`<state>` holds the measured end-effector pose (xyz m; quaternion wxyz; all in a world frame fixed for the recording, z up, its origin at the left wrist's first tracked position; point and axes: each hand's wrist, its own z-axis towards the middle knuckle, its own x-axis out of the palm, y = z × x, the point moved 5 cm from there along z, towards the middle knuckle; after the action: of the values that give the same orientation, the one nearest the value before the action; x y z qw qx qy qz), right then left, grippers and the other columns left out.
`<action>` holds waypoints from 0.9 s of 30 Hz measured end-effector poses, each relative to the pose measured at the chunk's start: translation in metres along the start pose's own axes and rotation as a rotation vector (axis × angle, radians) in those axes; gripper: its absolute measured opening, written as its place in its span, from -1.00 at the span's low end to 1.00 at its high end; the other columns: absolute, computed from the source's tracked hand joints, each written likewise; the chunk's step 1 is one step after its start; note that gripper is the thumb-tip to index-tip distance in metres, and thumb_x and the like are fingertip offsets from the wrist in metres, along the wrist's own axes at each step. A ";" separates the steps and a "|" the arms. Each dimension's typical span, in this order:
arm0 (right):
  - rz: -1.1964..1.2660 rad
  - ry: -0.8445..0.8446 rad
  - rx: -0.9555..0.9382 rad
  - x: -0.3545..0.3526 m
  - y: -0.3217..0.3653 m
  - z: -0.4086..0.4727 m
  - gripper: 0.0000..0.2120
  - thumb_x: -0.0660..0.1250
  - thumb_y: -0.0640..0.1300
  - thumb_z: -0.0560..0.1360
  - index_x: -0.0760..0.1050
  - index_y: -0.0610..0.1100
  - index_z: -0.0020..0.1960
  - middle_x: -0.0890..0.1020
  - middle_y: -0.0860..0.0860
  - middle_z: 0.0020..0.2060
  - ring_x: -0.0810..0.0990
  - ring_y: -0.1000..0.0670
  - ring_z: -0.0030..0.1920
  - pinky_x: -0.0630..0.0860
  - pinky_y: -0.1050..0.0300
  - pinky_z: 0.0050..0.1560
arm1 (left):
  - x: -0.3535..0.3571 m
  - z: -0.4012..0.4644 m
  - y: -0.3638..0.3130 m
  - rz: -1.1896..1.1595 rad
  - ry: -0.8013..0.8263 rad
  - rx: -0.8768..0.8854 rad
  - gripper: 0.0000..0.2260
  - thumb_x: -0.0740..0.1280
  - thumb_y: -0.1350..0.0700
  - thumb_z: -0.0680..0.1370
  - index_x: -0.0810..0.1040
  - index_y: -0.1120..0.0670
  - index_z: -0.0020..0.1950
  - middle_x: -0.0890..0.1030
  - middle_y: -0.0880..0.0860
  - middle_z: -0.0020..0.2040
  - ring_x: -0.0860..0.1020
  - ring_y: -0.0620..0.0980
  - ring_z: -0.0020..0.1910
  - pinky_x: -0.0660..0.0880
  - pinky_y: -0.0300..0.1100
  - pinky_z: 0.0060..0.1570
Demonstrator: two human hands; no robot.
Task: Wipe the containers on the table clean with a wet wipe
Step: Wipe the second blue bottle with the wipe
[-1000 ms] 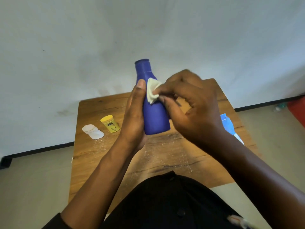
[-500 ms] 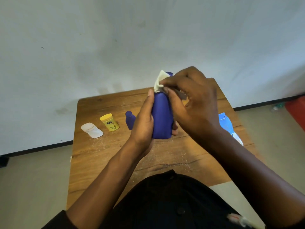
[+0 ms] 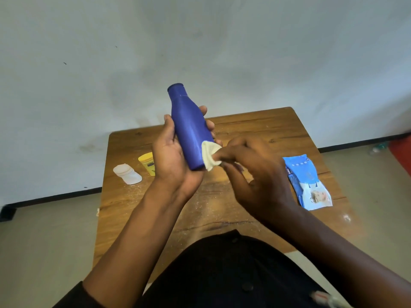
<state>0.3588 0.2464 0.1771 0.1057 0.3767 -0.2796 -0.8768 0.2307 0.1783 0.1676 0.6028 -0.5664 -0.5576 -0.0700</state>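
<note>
Gripped in the left hand (image 3: 172, 156), a blue bottle (image 3: 189, 127) is tilted toward eleven o'clock; a wipe (image 3: 210, 157) is pinched by the right hand (image 3: 255, 174) against its base.

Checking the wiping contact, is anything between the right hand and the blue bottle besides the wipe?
Nothing visible. The right hand pinches the wet wipe straight against the lower side of the blue bottle, which the left hand holds above the table.

A single head-worn camera looks forward and down, close over the wooden table (image 3: 255, 130) toward the wall (image 3: 200, 41).
</note>
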 end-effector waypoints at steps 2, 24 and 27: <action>0.005 -0.047 0.060 -0.005 -0.004 0.003 -0.81 0.49 -0.36 0.52 0.68 -0.20 0.11 0.65 -0.09 -0.02 0.54 0.13 0.00 0.43 0.42 -0.02 | 0.000 0.000 0.003 -0.009 -0.013 -0.001 -0.41 0.04 -0.20 0.72 0.44 0.25 0.48 0.54 0.18 0.08 0.53 0.04 -0.07 0.50 -0.07 -0.10; 0.192 -0.089 0.153 -0.032 -0.004 0.034 -0.90 0.45 -0.24 0.59 0.66 -0.13 0.09 0.69 0.00 -0.03 0.65 0.04 -0.05 0.56 0.31 -0.08 | 0.003 -0.003 0.019 0.038 0.045 -0.138 -0.68 0.37 0.05 0.64 0.51 0.17 0.33 0.56 0.23 0.26 0.54 0.22 0.31 0.41 0.17 0.44; 0.132 -0.050 0.140 -0.026 -0.005 0.045 -0.91 0.45 -0.23 0.59 0.67 -0.14 0.09 0.67 0.03 -0.04 0.60 0.14 -0.09 0.52 0.33 -0.09 | 0.007 -0.007 0.020 0.130 0.052 -0.174 -0.56 0.23 -0.16 0.68 0.54 0.13 0.37 0.63 0.17 0.18 0.62 0.13 0.17 0.53 0.09 0.29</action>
<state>0.3447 0.2786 0.2150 0.1295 0.3422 -0.3670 -0.8553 0.2513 0.1838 0.1624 0.5691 -0.6495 -0.4955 -0.0936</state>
